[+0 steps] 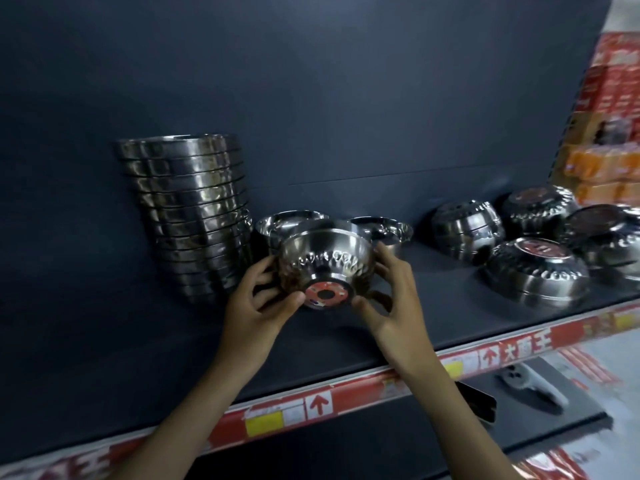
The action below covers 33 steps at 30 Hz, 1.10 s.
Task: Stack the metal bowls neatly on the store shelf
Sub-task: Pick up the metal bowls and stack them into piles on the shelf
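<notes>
Shelf edge: nearest me runs the red and white price strip (311, 403) with arrows and a yellow tag, fronting the dark flat store shelf (346, 344).
Lower shelf: below the strip, at my right, a grey handled tool (530, 384) lies on a dark board; I cannot tell what it is.
My left hand (256, 303): it grips the left side of the bowl, thumb near the base, fingers curled around the wall.
My right hand (391, 299): it grips the right side of the same bowl, thumb at the base rim, fingers behind the wall.
Held bowl: a shiny round steel bowl with a dimpled band and a red round sticker on its base (325, 268), tilted so its base faces me, held above the shelf between both hands.
Behind it: two shiny open steel bowls (287, 223) stand upright on the shelf, just beyond the held one.
Left: a tall leaning stack of nested steel bowls (194, 216) stands against the dark back panel (311, 81).
Right: several overturned steel bowls with ribbed sides (533, 271) lie scattered, some with red stickers on their bases.
Far right: blurred red and orange packages (609, 133).
</notes>
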{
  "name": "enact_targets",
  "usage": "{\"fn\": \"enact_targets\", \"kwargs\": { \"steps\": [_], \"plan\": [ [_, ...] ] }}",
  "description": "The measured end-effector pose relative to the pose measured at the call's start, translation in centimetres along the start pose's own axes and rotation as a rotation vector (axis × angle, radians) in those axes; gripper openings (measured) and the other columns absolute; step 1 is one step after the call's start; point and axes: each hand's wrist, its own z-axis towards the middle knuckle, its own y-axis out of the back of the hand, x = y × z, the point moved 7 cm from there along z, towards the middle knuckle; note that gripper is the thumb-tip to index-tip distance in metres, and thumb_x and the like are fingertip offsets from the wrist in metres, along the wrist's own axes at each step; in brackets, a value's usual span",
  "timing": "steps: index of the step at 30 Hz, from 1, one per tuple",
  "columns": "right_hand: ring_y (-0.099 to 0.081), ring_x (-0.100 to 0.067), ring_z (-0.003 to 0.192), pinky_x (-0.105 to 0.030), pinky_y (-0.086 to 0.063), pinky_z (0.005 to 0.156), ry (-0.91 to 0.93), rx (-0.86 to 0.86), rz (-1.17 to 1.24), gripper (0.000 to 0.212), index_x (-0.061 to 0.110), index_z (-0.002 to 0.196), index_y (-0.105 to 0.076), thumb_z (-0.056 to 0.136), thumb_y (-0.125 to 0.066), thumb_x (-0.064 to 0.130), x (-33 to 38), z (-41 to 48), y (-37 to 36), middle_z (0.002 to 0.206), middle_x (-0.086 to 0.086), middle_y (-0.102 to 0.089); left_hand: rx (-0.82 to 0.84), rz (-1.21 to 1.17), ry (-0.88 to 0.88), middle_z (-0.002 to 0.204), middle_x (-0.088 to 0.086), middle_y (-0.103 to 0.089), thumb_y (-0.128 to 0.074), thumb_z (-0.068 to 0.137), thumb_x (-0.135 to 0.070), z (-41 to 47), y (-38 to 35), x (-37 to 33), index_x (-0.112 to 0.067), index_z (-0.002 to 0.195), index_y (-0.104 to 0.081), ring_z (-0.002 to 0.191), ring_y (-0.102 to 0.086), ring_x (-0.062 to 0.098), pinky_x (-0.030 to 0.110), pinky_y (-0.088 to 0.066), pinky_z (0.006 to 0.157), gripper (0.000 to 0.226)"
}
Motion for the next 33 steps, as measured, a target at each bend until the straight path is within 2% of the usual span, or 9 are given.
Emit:
{"fn": "enact_targets", "kwargs": {
  "steps": [3, 6, 8, 13, 17, 20, 25, 29, 33],
  "plan": [
    [-0.043, 0.007, 0.129, -0.022, -0.048, 0.102, -0.006, 0.058, -0.014, 0.085, 0.030, 0.154, -0.029, 0.087, -0.069, -0.004, -0.6, 0.4, -0.4, 0.136, 0.018, -0.037, 0.020, -0.003, 0.016, 0.112, -0.011, -0.062, -0.075, 0.081, -0.003, 0.0, -0.1, 0.0, -0.036, 0.131, -0.049, 0.098, -0.067, -0.004, 0.010, -0.052, 0.073, 0.066],
    [-0.040, 0.012, 0.128, -0.014, -0.045, 0.102, -0.008, 0.097, -0.026, 0.093, 0.038, 0.150, -0.027, 0.084, -0.066, -0.014, -1.1, 0.6, -0.6, 0.128, 0.030, -0.035, 0.044, 0.012, 0.033, 0.115, -0.011, -0.059, -0.076, 0.080, -0.008, -0.1, -0.2, 0.3, -0.039, 0.136, -0.044, 0.102, -0.066, -0.005, 0.010, -0.052, 0.076, 0.072],
    [-0.041, 0.008, 0.130, -0.016, -0.047, 0.100, -0.009, 0.086, -0.005, 0.096, 0.046, 0.144, -0.032, 0.080, -0.068, -0.017, -1.4, 0.7, -0.4, 0.127, 0.034, -0.036, 0.054, 0.015, 0.039, 0.118, -0.010, -0.058, -0.077, 0.077, -0.012, -0.1, -0.2, 0.3, -0.039, 0.138, -0.042, 0.105, -0.065, -0.003, 0.011, -0.053, 0.078, 0.075],
    [-0.052, -0.001, 0.125, -0.029, -0.053, 0.097, 0.009, 0.006, 0.003, 0.090, 0.048, 0.125, -0.049, 0.073, -0.063, -0.024, -1.8, 0.9, 0.4, 0.131, 0.012, -0.044, 0.100, 0.023, 0.021, 0.111, -0.003, -0.059, -0.081, 0.068, -0.019, -0.2, -0.4, 0.1, -0.038, 0.117, -0.051, 0.101, -0.067, 0.003, 0.014, -0.054, 0.074, 0.060],
    [-0.059, -0.010, 0.112, -0.024, -0.054, 0.082, -0.040, -0.044, 0.038, 0.093, 0.049, 0.106, -0.051, 0.064, -0.050, -0.034, -2.7, 1.3, 0.7, 0.124, -0.012, -0.052, 0.204, 0.085, 0.006, 0.116, 0.006, -0.057, -0.088, 0.060, -0.035, -0.3, -0.9, 0.6, -0.031, 0.107, -0.055, 0.108, -0.067, 0.014, 0.026, -0.056, 0.085, 0.057],
    [-0.059, -0.015, 0.110, -0.021, -0.053, 0.081, -0.068, -0.044, 0.070, 0.090, 0.045, 0.103, -0.052, 0.063, -0.047, -0.036, -3.0, 1.3, 0.8, 0.120, -0.012, -0.054, 0.235, 0.100, -0.001, 0.121, 0.011, -0.054, -0.083, 0.060, -0.037, -0.4, -0.9, 0.8, -0.032, 0.105, -0.058, 0.110, -0.066, 0.017, 0.028, -0.054, 0.093, 0.053],
    [-0.063, -0.011, 0.098, -0.022, -0.053, 0.075, -0.100, -0.077, 0.100, 0.088, 0.045, 0.094, -0.056, 0.065, -0.039, -0.036, -2.7, 1.2, 1.0, 0.111, 0.000, -0.061, 0.224, 0.071, -0.004, 0.122, 0.011, -0.056, -0.081, 0.061, -0.038, -0.3, -0.8, 0.7, -0.036, 0.105, -0.061, 0.110, -0.066, 0.016, 0.027, -0.054, 0.093, 0.048],
    [-0.063, -0.013, 0.089, -0.018, -0.049, 0.068, -0.126, -0.121, 0.056, 0.076, 0.037, 0.089, -0.056, 0.068, -0.033, -0.032, -2.5, 1.0, 1.4, 0.102, -0.006, -0.064, 0.277, 0.089, 0.016, 0.128, 0.009, -0.054, -0.082, 0.062, -0.038, -0.4, -1.0, 1.0, -0.037, 0.112, -0.059, 0.116, -0.063, 0.017, 0.040, -0.051, 0.103, 0.055],
    [-0.065, -0.024, 0.094, -0.035, -0.056, 0.077, -0.158, -0.157, 0.034, 0.071, 0.038, 0.089, -0.056, 0.068, -0.035, -0.027, -2.4, 0.6, 1.5, 0.099, -0.004, -0.067, 0.340, 0.182, 0.005, 0.135, -0.002, -0.048, -0.081, 0.064, -0.042, -0.6, -1.3, 1.1, -0.043, 0.128, -0.051, 0.126, -0.055, 0.016, 0.044, -0.045, 0.108, 0.070]
  ]
}}
